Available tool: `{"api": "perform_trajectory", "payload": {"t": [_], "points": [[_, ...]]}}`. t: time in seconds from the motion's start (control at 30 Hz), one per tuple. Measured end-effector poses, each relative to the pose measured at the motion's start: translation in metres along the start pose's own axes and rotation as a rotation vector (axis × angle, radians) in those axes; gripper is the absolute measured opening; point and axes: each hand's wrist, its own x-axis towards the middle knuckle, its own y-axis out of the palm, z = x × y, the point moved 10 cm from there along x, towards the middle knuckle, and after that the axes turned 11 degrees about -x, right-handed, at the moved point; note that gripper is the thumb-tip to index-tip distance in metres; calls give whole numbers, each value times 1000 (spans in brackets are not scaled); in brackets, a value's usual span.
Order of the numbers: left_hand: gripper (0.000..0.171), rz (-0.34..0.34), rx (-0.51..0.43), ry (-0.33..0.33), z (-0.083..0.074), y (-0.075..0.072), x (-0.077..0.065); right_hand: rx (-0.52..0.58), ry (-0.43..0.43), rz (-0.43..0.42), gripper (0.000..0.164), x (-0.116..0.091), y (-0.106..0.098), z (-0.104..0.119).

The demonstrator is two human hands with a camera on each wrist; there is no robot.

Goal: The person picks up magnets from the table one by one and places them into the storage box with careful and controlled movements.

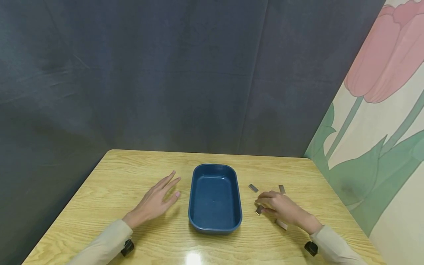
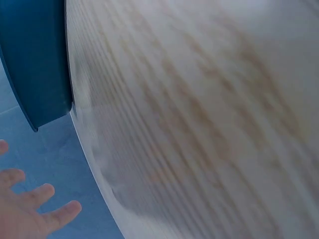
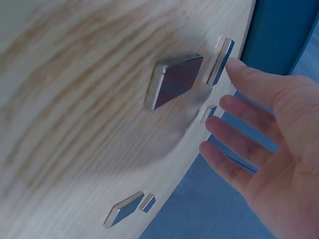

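Note:
On the table's right half lie several small flat metal blocks. My right hand (image 1: 281,208) is over them, fingers spread and loosely bent in the right wrist view. Its thumb tip is close beside one metal block (image 3: 220,62); whether they touch I cannot tell. A larger-looking block (image 3: 177,79) lies nearer that camera. In the head view, another block (image 1: 253,188) is past the fingertips, and one more (image 1: 282,189) sits behind the hand. Left of the blue tray (image 1: 215,232), my left hand (image 1: 154,202) hovers with straight, spread fingers and holds nothing.
The blue rectangular tray stands mid-table between the hands, with bare floor inside. Wood-grain tabletop (image 1: 159,250) surrounds it. A dark curtain (image 1: 165,73) hangs behind the far edge, and a tulip-painted wall (image 1: 381,165) borders the right side.

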Motion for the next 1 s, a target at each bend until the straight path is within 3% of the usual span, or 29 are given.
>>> {"api": "perform_trajectory", "payload": {"t": [1.0], "points": [[54,66,-68,25,-11,20,3,69,-12,34,25,4,8,3]]}}
